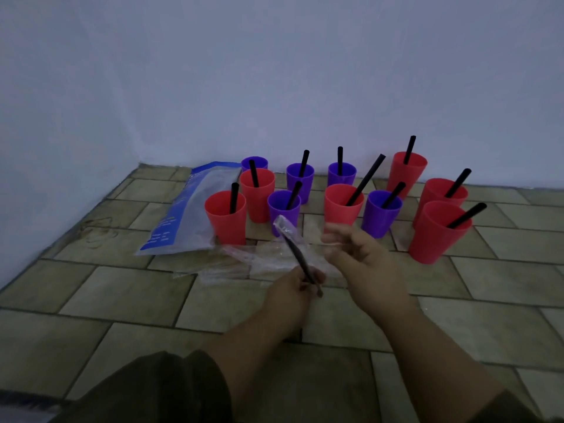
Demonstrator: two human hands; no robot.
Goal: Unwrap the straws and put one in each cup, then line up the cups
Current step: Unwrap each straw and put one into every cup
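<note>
Several red and purple cups stand in a loose cluster on the tiled floor near the wall, such as a red cup [225, 216] at the left and a red cup [438, 236] at the right. All but one hold a black straw. The purple cup [254, 163] at the back left shows no straw. My left hand [294, 288] pinches the lower end of a black straw [297, 253], whose clear wrapper still covers its upper end. My right hand [360, 254] hovers just right of the straw, fingers apart and blurred, holding nothing.
A blue and clear plastic straw bag [186, 212] lies flat left of the cups. Clear empty wrappers [244, 264] are strewn on the tiles in front of the cups. A pale wall rises right behind the cups. Bare tiles lie near me.
</note>
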